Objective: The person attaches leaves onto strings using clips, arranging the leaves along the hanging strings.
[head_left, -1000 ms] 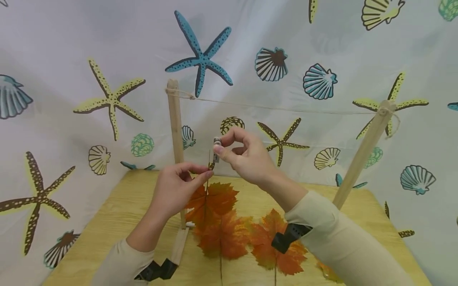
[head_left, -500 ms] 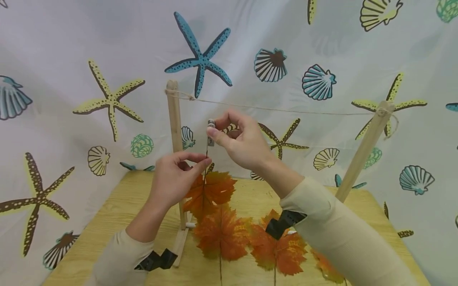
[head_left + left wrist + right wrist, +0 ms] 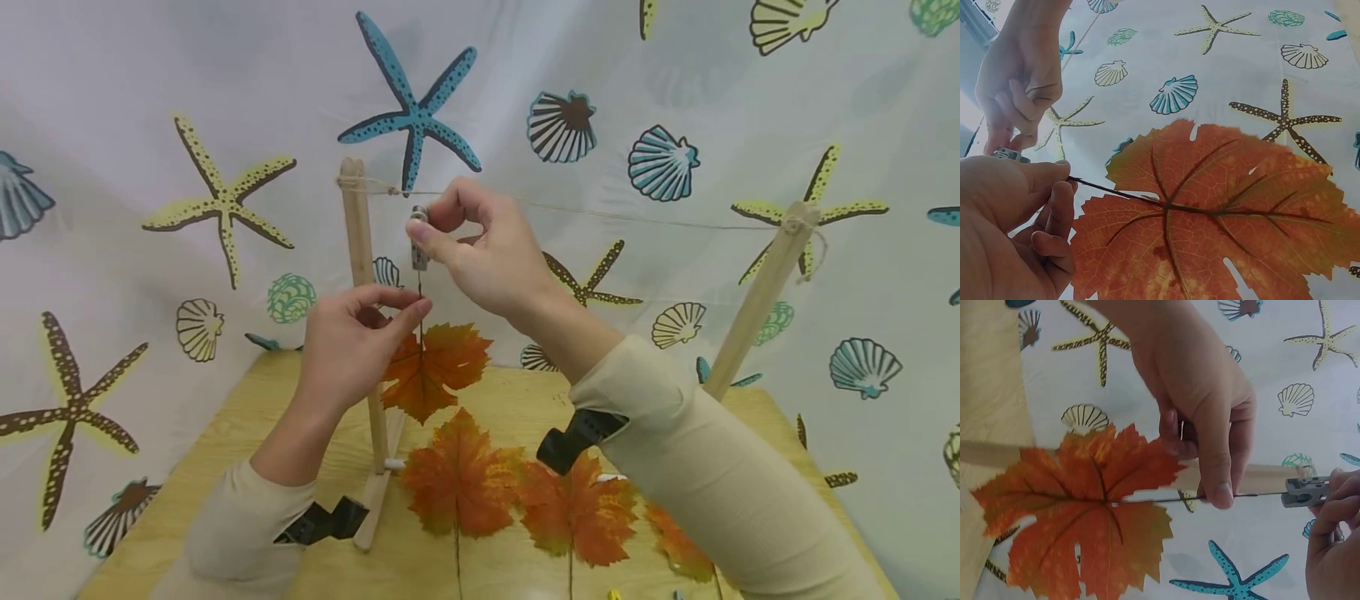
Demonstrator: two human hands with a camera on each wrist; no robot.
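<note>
My left hand (image 3: 348, 350) pinches the dark thin stem of an orange-red artificial maple leaf (image 3: 442, 362) between thumb and index finger. The leaf hangs below that hand, above the table. In my right hand (image 3: 491, 250) is a grey clothespin (image 3: 419, 252), pinched by thumb and fingers. The stem's upper end runs up to the jaws of the clothespin (image 3: 1302, 491), as the right wrist view shows. A thin twine (image 3: 645, 218) stretches just above the clothespin and passes behind my right hand. In the left wrist view the leaf (image 3: 1241, 187) fills the lower right.
Two wooden posts, left (image 3: 358, 233) and right (image 3: 757, 300), carry the twine. More leaves (image 3: 461, 483) lie on the wooden table (image 3: 225, 467), one partly behind my right sleeve. At the bottom edge are small yellow (image 3: 614, 595) and grey tips. A patterned cloth (image 3: 637, 67) hangs behind.
Both hands have risen and shifted slightly left, bringing the leaf and clothespin up towards the twine. The clothespin has come in line with the stem's top.
</note>
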